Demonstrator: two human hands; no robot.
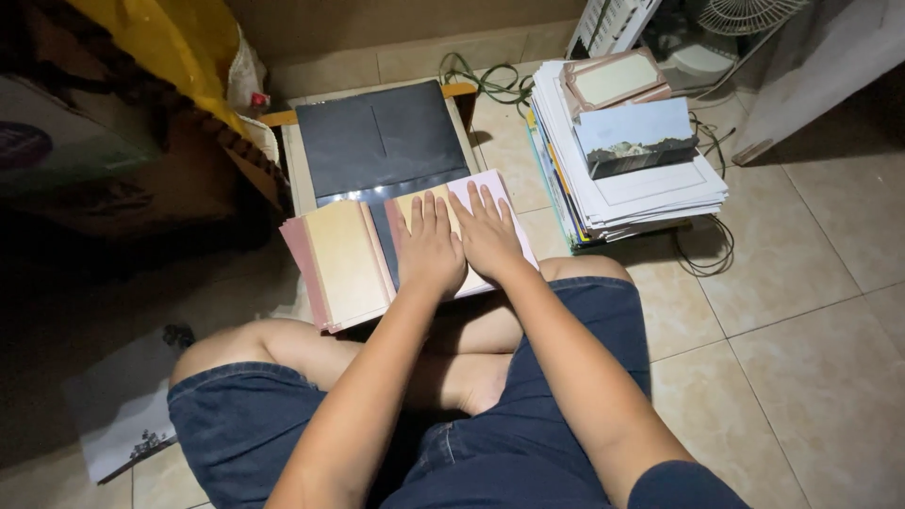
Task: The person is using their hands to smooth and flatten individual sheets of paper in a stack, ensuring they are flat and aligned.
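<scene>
I sit cross-legged on a tiled floor. My left hand [429, 247] and my right hand [487, 233] lie flat, side by side with fingers spread, pressing down on a folded pink and cream paper sheet [464, 209]. To the left of my hands lies a folded stack of cream and pink paper [341, 262]. Both rest on the near end of a dark plastic folder [380, 139] that covers a low board. Neither hand grips anything.
A tall stack of papers and booklets [630, 174] with a landscape photo card and a framed card on top stands at the right. Green and black cables [485, 80] trail behind it. A yellow bag [165, 42] and cardboard box sit left. A printed sheet [123, 415] lies near my left knee.
</scene>
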